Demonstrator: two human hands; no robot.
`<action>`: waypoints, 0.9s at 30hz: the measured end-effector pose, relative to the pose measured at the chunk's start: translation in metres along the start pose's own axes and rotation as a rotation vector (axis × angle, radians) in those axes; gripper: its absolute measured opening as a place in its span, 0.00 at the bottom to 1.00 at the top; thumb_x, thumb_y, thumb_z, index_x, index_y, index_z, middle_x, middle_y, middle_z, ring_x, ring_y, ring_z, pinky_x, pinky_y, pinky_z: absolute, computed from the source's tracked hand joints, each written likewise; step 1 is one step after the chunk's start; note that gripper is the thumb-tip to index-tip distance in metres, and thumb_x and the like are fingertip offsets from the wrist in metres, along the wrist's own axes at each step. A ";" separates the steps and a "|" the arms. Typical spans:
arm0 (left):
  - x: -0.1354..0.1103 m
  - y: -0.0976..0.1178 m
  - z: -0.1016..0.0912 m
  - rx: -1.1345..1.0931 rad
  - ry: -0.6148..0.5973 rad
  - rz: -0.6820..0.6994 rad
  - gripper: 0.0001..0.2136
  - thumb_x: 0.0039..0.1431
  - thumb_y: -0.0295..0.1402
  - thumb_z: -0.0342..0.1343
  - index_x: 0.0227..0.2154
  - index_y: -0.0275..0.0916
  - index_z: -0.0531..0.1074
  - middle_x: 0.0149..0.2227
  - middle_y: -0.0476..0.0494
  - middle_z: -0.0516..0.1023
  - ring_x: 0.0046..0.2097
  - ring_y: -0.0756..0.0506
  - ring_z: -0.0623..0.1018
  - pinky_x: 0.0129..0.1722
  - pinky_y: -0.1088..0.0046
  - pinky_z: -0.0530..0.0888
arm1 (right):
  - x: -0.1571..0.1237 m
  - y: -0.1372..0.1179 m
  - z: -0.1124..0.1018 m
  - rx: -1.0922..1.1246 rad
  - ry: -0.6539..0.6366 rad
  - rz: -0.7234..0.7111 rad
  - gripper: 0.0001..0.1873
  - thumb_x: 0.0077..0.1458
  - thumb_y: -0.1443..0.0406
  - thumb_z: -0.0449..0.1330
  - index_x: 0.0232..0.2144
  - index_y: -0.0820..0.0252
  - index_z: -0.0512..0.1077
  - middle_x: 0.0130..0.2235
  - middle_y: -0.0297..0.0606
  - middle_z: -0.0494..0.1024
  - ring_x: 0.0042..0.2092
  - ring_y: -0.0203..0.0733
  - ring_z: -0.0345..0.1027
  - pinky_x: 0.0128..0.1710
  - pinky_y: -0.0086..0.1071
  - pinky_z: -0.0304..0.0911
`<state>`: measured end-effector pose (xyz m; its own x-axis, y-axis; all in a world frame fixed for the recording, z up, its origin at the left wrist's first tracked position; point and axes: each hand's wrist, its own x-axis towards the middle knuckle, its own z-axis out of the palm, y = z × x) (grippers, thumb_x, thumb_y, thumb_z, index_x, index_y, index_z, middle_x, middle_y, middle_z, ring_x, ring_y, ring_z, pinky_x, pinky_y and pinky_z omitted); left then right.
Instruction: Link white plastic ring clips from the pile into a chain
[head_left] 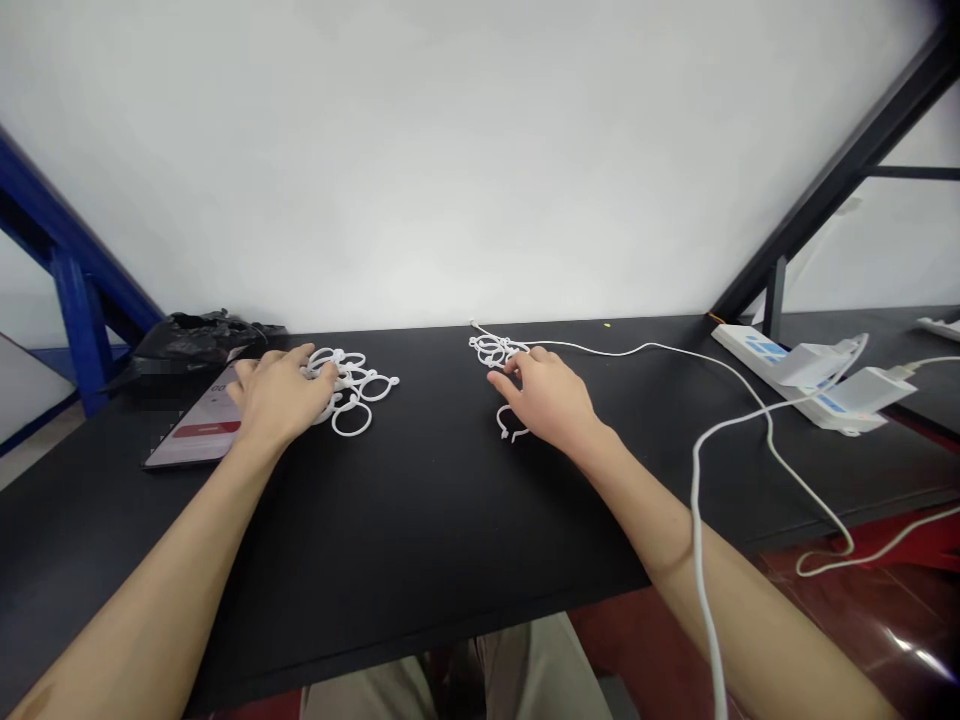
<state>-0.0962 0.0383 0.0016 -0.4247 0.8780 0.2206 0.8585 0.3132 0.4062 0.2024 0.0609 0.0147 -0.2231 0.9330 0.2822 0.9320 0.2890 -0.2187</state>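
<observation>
My left hand [281, 395] rests at the left edge of a loose pile of white plastic snap rings [351, 418], with fingers spread and the thumb touching the pile. The rings look like shower curtain rings, each with a small catch. Over on the right, my right hand [551, 395] hovers low, thumb and fingers apart, with nothing visible between them. Just beyond its fingertips sits a smaller heap of the same rings [491, 352]. A single unfastened ring [504, 422] lies below the right thumb, partly hidden by the hand.
A phone [199, 430] with a lit screen lies beside my left hand, a black plastic bag [195, 340] behind it. On the black table [420, 540], a white power strip [795, 375] with chargers stands right. White cables [697, 490] cross over my right forearm.
</observation>
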 end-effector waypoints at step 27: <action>-0.074 0.074 0.034 -0.175 -0.120 0.777 0.06 0.63 0.35 0.51 0.37 0.41 0.72 0.39 0.46 0.76 0.43 0.42 0.71 0.47 0.58 0.67 | -0.004 -0.016 0.010 -0.010 -0.023 -0.076 0.14 0.66 0.58 0.51 0.40 0.59 0.73 0.44 0.44 0.74 0.41 0.47 0.72 0.36 0.36 0.63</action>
<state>0.0087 0.0085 -0.0144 0.3178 0.8575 0.4046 0.8341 -0.4557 0.3108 0.1857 0.0544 0.0075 -0.2998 0.9132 0.2760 0.9148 0.3573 -0.1884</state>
